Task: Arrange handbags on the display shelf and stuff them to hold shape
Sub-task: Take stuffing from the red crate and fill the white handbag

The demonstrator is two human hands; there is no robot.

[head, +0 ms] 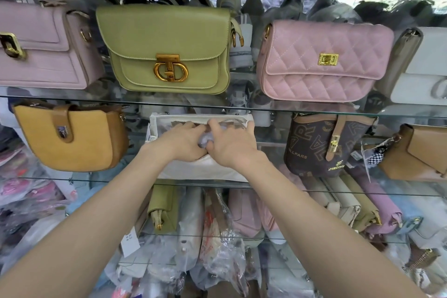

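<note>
Head view. White handbag (200, 169) on the middle glass shelf (338, 190), zip open along the top, directly under both hands. Left hand (181, 141) laid over the bag's open mouth, fingers curled down onto a wad of crinkled plastic stuffing (205, 140); gripping it. Right hand (232, 144) just beside the left, touching it, thumb and fingers bent round the same wad at the bag's opening; also gripping. Stuffing lodged between the two hands, partly inside the bag; how deep, not discernible.

Left of the left hand, same shelf: tan handbag (70, 138), upright, strap tab with a metal clasp. Right of the right hand, same shelf: brown lettered handbag (324, 145), upright, tan strap and gold lock; further right, a light brown handbag (420, 155) with a checkered tag, cut by the frame edge.

Above the hands, upper shelf: green handbag (167, 48) with a round gold clasp, upright; quilted pink handbag (321, 60) to its right with a small gold lock; pale lilac handbag (41, 48) at far left; white handbag partly seen at far right.

Below the forearms, lower shelf: row of bags stood on edge, several in clear plastic wrap (222, 249); colours green, pink, cream, lilac.
</note>
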